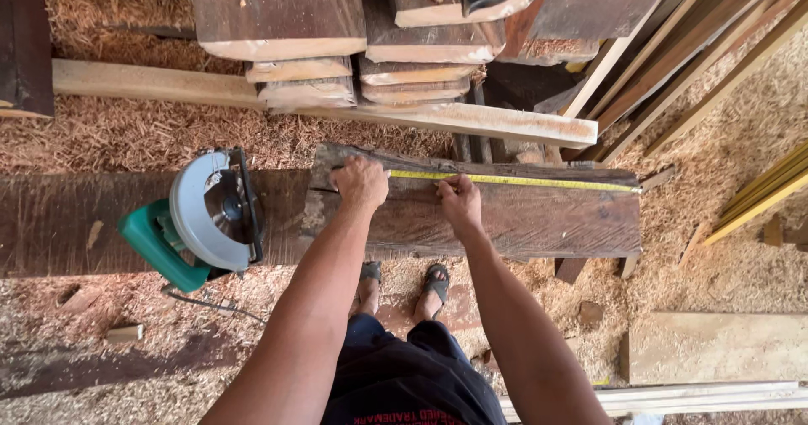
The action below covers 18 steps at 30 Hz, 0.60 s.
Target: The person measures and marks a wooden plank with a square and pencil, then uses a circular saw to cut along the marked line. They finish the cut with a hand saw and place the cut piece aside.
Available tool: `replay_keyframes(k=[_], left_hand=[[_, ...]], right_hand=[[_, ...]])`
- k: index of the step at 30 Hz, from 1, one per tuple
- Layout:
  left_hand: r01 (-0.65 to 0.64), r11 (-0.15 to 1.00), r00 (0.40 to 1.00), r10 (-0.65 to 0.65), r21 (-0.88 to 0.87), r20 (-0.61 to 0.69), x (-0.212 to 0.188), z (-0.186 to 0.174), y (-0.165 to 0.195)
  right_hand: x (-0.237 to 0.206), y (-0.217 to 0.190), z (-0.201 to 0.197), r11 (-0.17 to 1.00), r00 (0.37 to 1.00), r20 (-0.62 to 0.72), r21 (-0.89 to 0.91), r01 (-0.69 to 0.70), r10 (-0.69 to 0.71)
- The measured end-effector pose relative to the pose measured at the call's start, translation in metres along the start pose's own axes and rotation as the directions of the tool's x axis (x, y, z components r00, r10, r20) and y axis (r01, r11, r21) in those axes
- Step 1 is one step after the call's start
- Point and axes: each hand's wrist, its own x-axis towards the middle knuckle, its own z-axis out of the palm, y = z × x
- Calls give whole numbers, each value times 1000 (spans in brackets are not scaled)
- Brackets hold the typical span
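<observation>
tape (513,180), thin and springy, was pinched flat on the stiff, heavy plank (539,219) by left hand (362,181) and right hand (460,199).

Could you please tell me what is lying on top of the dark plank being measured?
On the dark plank lie a yellow tape measure, both hands, left and right, and a green circular saw. The tape's case is hidden.

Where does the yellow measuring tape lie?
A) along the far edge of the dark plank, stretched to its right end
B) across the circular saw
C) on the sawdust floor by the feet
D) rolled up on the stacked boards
A: the yellow measuring tape runs from the left hand past the right hand along the dark plank to its right end.
</observation>
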Motion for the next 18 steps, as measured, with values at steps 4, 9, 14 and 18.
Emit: replay_keyframes(k=[4,9,14,18], left_hand=[[6,1000,1000,-6,15,6,-2,-3,1],[-22,999,999,23,34,-25,-3,-1,0],[-39,999,995,42,25,-93,-7,8,-5],[-173,977,977,153,-129,-149,-16,15,-14]], right_hand=[[-4,-5,-3,997,999,-33,68,37,-35],[-4,-11,1,993,998,-61,113,-25,32],[1,-7,-7,916,995,42,389,-104,95],[-15,20,-43,379,943,124,893,-242,309]])
